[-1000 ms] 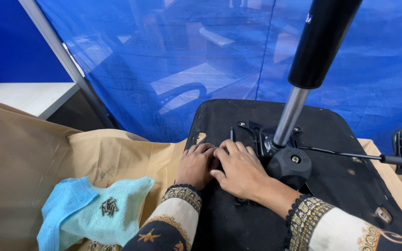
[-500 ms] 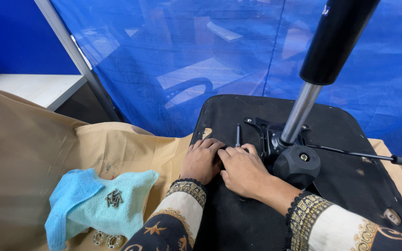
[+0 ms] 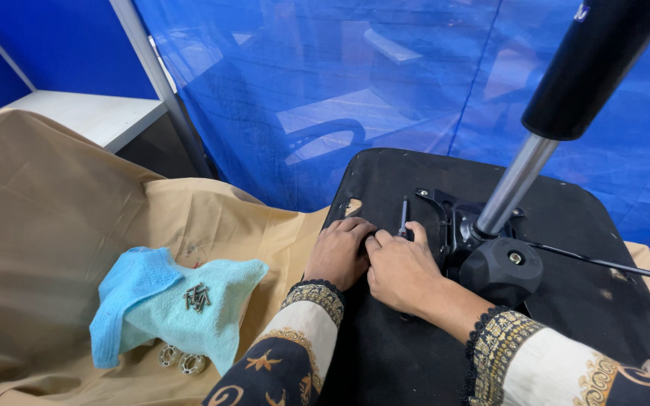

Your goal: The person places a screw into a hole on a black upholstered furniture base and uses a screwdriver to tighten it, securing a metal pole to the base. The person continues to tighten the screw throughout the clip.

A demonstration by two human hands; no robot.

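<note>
An upturned black chair seat (image 3: 566,203) lies on a tan cloth. Bolted to it is a black metal mechanism plate (image 3: 445,218), from which a silver gas cylinder (image 3: 513,184) with a black sleeve rises to the upper right. My left hand (image 3: 338,253) and my right hand (image 3: 400,272) press close together on the seat at the plate's left edge. A thin metal tool (image 3: 403,216) stands upright just above my right fingers; the fingers hide its tip and whatever they pinch.
A light blue towel (image 3: 167,301) with several dark screws (image 3: 197,298) lies on the tan cloth (image 3: 54,218) at the left, with metal washers (image 3: 180,359) below it. A blue tarp (image 3: 325,83) hangs behind. A thin lever rod (image 3: 603,263) sticks out right.
The view has shifted slightly, moving everything a little right and down in frame. Both hands stay together at the same spot by the plate.
</note>
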